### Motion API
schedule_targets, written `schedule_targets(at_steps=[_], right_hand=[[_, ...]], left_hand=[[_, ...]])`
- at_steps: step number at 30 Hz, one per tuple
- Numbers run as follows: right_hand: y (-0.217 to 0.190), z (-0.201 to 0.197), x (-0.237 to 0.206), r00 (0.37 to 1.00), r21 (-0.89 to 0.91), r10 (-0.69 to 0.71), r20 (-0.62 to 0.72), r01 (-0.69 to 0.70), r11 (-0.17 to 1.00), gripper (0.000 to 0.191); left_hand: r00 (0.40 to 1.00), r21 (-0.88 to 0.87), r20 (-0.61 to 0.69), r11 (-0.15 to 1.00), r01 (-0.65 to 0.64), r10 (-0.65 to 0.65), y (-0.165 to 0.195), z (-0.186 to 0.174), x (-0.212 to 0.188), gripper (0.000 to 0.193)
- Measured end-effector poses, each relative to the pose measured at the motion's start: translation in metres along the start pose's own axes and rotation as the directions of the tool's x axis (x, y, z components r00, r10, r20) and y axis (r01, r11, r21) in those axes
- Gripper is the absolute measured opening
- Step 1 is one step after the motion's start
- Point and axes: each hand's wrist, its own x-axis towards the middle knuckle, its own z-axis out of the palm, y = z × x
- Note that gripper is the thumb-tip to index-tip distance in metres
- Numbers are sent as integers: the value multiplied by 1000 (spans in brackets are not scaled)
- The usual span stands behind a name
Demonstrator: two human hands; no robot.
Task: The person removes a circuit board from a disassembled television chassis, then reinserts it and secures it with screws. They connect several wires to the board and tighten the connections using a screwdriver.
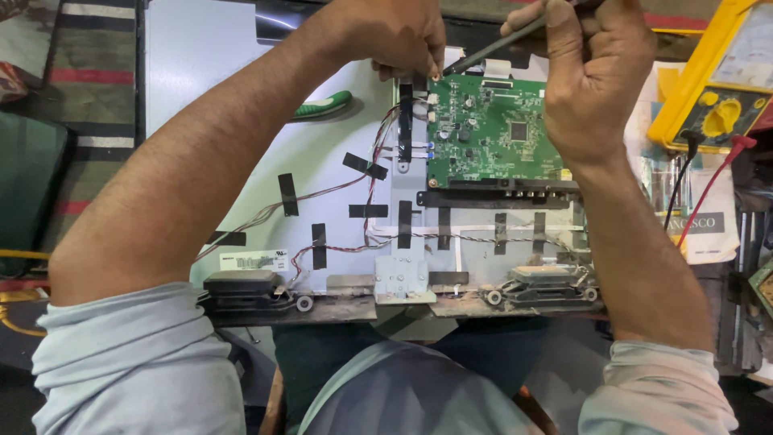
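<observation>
The left hand (394, 36) was curled, its fingertips pressed down at the top left corner of the green circuit board (493, 129); whether they pinched anything there could not be told. The right hand (596, 76) was closed around a slim dark tool (493, 50), gripping its upper end. The tool's long axis ran on a slant from the right hand at upper right down to the lower left, and its tip pointed at the board's top edge, just beside the left fingertips.

The board lay flat on the pale metal back panel (322, 153) of a screen, right of its middle, with twisted wires (354, 181) taped down beside it. A green-handled screwdriver (324, 105) rested on the panel to the left, well apart from both hands. A yellow multimeter (713, 89) sat at the far right.
</observation>
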Motion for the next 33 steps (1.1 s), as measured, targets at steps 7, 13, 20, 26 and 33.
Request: schedule_targets(at_steps=[7, 13, 20, 26, 33], right_hand=[[1, 3, 3, 1000, -53, -15, 21, 16, 998, 18], [-6, 7, 11, 997, -96, -40, 66, 46, 994, 17], [-13, 16, 26, 995, -101, 58, 82, -49, 994, 15], [-14, 21, 34, 983, -179, 145, 116, -123, 976, 23], [-12, 13, 38, 946, -68, 59, 318, -39, 997, 22]], left_hand=[[999, 76, 14, 996, 50, -52, -1, 2, 4, 15], [997, 48, 15, 996, 71, -72, -3, 2, 6, 15], [1000, -1, -20, 1000, 19, -19, -10, 6, 5, 12], [998, -58, -48, 998, 27, -30, -17, 9, 9, 10], [996, -47, -83, 999, -15, 11, -17, 13, 9, 11]])
